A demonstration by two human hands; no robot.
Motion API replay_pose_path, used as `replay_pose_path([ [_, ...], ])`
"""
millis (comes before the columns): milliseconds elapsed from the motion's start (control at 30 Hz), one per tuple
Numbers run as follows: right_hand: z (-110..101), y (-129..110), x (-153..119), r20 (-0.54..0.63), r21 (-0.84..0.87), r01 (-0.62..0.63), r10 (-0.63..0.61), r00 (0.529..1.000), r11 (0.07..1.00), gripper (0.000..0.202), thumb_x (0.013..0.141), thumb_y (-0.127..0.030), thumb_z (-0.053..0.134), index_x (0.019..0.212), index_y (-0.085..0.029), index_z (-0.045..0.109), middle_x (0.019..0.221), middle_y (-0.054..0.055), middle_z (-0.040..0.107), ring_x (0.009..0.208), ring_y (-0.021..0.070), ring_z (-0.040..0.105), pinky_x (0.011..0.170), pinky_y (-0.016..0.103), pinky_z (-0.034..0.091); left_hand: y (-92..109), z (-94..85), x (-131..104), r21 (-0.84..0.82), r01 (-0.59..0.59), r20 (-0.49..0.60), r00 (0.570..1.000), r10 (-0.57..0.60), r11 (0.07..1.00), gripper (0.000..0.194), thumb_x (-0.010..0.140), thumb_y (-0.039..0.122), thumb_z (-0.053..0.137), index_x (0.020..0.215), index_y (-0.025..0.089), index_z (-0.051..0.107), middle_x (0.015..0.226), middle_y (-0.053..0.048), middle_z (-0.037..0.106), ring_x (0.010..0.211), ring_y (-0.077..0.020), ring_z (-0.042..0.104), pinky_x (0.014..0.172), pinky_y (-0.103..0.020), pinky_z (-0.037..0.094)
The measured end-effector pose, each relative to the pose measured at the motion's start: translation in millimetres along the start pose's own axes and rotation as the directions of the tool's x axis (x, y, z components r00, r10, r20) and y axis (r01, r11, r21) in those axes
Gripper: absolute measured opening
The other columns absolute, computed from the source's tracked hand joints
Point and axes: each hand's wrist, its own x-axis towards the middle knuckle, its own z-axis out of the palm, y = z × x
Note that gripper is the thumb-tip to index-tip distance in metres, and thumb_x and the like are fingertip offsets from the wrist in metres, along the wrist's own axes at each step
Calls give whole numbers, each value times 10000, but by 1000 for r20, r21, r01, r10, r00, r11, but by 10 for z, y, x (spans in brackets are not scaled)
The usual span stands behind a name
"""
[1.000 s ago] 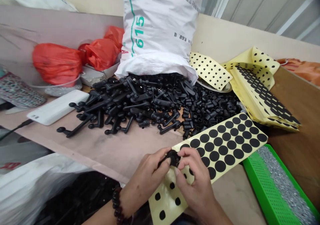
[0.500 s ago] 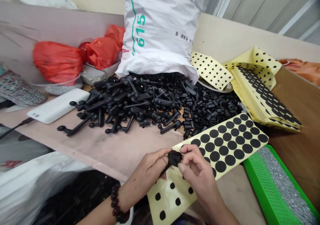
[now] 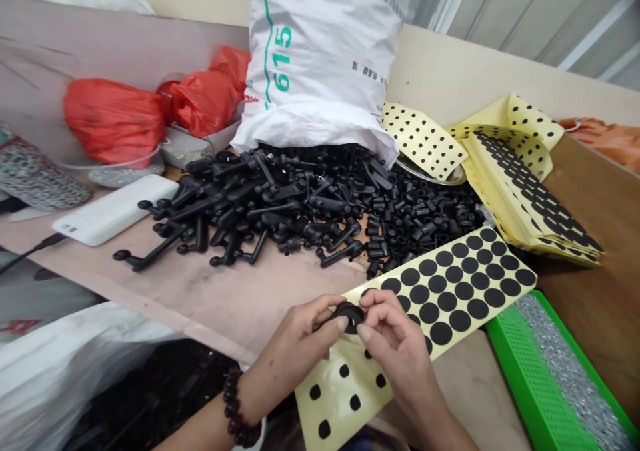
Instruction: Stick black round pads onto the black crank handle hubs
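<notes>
Pinkish tabletop [image 3: 215,297] under grey ribbed wall [image 3: 535,31], w/ heap of black plastic pcs [image 3: 280,201] at mouth of white sack [image 3: 320,57] & green bin [image 3: 517,371] at R. Clamped in L hand [image 3: 295,341], above small-dot yellow sheet [image 3: 336,392]: round black pc [image 3: 349,314], w/ R hand [image 3: 400,354] pinching its R rim.

Left hand [image 3: 305,334]: fingers bent, thumb extended. Right hand [image 3: 393,337]: thumb and fingers pinched inward. Hands near each other, forearms angled inward.
</notes>
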Motion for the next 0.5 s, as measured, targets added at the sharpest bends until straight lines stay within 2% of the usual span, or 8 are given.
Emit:
replay_pose_path([
  [133,5,13,0,-15,56,-13,14,1000,998,128,733,-167,600,641,-192,514,908,50,501,865,173,537,745,272,486,-26,-8,-18,66,-18,2,1000,18,998,293,828,290,485,1080,155,553,633,51,488,545,-98,435,496,-191,384],
  [300,18,1,2,-30,34,2,-1,1000,999,132,715,-162,615,630,-190,519,889,55,506,869,185,538,738,280,493,-24,-19,-55,215,-106,-4,994,110,971,176,853,264,461,948,188,589,709,32,572,614,-113,476,551,-199,389],
  [433,25,34,-12,-41,58,-37,39,998,998,128,726,-179,603,638,-189,511,886,53,504,823,174,541,688,267,493,-15,-25,-65,253,-126,4,992,129,959,168,862,266,447,914,196,590,721,32,594,605,-118,492,562,-203,390],
  [500,29,53,-28,-54,19,-11,12,998,1000,125,728,-163,595,647,-191,504,888,53,506,821,174,539,682,268,490,-5,-21,-68,289,-146,-6,988,155,946,168,866,260,439,913,204,590,723,30,598,629,-129,513,602,-211,401],
])
